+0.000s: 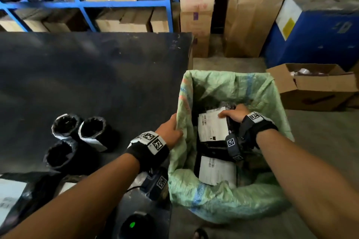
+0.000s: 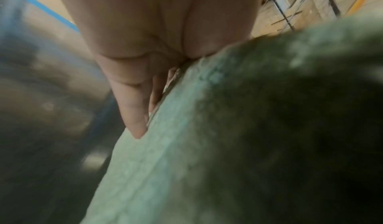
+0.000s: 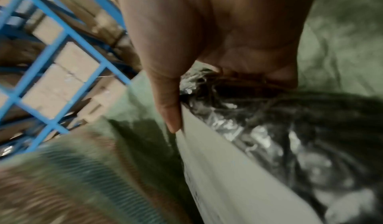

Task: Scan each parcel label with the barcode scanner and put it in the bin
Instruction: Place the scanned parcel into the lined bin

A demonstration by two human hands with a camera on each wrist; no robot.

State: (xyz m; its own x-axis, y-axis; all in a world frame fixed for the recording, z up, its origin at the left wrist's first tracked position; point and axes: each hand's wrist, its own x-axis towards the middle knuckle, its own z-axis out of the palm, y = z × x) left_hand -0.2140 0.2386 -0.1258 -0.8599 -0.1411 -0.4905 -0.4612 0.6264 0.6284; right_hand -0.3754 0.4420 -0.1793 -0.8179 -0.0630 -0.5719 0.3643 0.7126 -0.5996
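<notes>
A bin lined with a green woven sack (image 1: 258, 91) stands to the right of the black table. My right hand (image 1: 232, 113) is down inside it and grips a black plastic parcel by its top edge, thumb on the white label (image 1: 212, 127). In the right wrist view the thumb (image 3: 167, 106) presses the label (image 3: 223, 175) against the crinkled black wrap (image 3: 290, 121). My left hand (image 1: 172, 130) grips the sack's left rim, its fingers (image 2: 132, 109) lying along the green cloth (image 2: 186, 145). Another labelled parcel (image 1: 215, 170) lies lower in the bin. The barcode scanner (image 1: 134, 225) with a green light sits at the bottom.
Three rolled black parcels (image 1: 79, 136) stand on the black table (image 1: 87, 75), and a flat labelled parcel (image 1: 11, 196) lies at its near left. Blue shelving (image 1: 81, 4) with cartons runs behind. An open cardboard box (image 1: 314, 87) sits on the floor right of the bin.
</notes>
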